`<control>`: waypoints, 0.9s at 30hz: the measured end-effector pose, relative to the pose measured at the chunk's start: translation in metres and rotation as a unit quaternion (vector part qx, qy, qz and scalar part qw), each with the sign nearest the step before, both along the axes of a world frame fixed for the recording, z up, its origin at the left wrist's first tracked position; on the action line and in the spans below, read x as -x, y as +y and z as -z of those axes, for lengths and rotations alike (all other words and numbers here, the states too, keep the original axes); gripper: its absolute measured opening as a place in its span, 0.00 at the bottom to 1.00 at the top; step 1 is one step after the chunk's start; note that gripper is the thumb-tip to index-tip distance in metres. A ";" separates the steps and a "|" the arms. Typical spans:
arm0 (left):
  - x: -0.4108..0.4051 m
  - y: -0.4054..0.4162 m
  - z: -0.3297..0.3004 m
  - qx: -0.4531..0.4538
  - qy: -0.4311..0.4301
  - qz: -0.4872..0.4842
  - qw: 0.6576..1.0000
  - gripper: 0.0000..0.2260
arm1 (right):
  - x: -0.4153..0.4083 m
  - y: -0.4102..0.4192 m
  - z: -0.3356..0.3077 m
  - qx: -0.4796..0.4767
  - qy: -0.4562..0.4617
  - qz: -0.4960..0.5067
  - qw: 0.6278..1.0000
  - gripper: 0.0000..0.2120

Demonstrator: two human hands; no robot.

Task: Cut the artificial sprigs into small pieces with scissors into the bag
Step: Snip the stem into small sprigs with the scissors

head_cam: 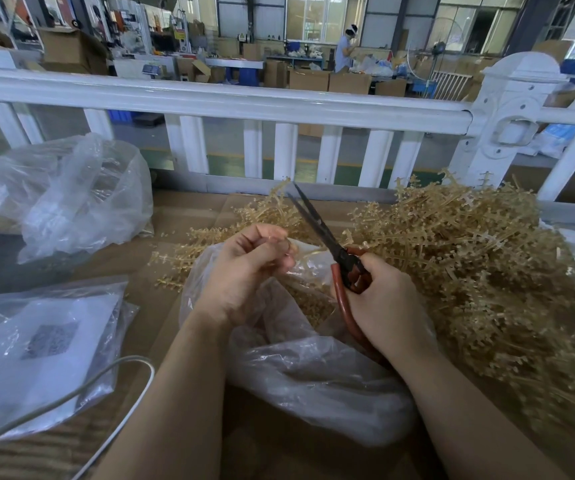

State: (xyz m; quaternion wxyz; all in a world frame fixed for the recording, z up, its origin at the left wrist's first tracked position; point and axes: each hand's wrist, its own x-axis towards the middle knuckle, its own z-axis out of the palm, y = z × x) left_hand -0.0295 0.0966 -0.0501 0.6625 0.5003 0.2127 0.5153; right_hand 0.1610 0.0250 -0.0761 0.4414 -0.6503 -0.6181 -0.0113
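A big heap of tan artificial sprigs [480,258] lies on the right of the cardboard-covered table. A clear plastic bag [314,375] sits open in front of me, with small cut pieces [314,303] inside. My left hand [244,271] pinches a thin sprig stem over the bag's mouth. My right hand [379,303] grips black-bladed scissors [317,226] with red handles. The blades point up and away and are nearly closed, just right of my left hand's fingertips.
More sprigs [189,251] lie behind the bag. A second filled clear bag [71,195] sits at far left. A flat plastic packet with a paper label [40,344] and a white cable [106,386] lie at near left. A white railing [279,109] borders the table's far edge.
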 end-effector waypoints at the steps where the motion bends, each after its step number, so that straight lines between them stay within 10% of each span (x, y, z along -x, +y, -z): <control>1: 0.000 0.000 0.000 0.011 -0.008 0.002 1.000 0.05 | -0.001 0.000 0.000 0.008 0.023 -0.005 1.000 0.18; 13: -0.004 -0.003 -0.001 0.052 -0.021 0.025 0.998 0.08 | 0.008 -0.006 -0.017 0.039 0.286 -0.125 0.949 0.07; 27: 0.001 -0.004 -0.009 -0.006 0.182 0.058 0.982 0.12 | 0.007 -0.004 -0.016 0.029 0.254 -0.124 0.959 0.10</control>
